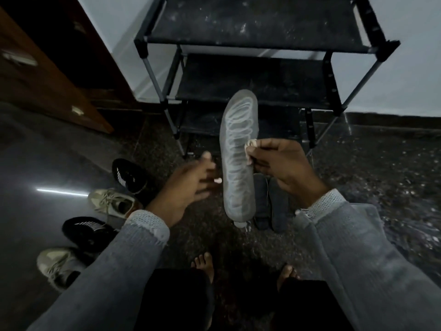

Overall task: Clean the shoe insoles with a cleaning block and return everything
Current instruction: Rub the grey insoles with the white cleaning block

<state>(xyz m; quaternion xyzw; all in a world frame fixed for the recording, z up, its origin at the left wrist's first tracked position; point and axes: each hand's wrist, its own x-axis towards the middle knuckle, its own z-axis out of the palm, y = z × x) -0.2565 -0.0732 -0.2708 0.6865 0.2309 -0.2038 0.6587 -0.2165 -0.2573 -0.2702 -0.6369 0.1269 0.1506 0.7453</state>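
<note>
The grey insole (238, 154) hangs upright in the air in front of the black shoe rack (257, 75), its toe end toward the rack's lower shelves and its heel end low over the speckled floor (372, 168). The right hand (284, 168) pinches the insole's right edge together with a small pale cleaning block (251, 145), the fingers (256, 161) curled tight round both. The left hand (191, 185) sits just left of the insole, blurred, fingers spread and relaxed, and I cannot tell whether it touches the insole at all. That is the risk: the long, floppy insole seems held by one edge only, so any rubbing pressure could twist it out of the pinch and drop it onto the two dark insoles (269, 201) lying on the floor just below it, or the block could slip free. Four shoes (105, 201) stand on the floor well left of the insole
</note>
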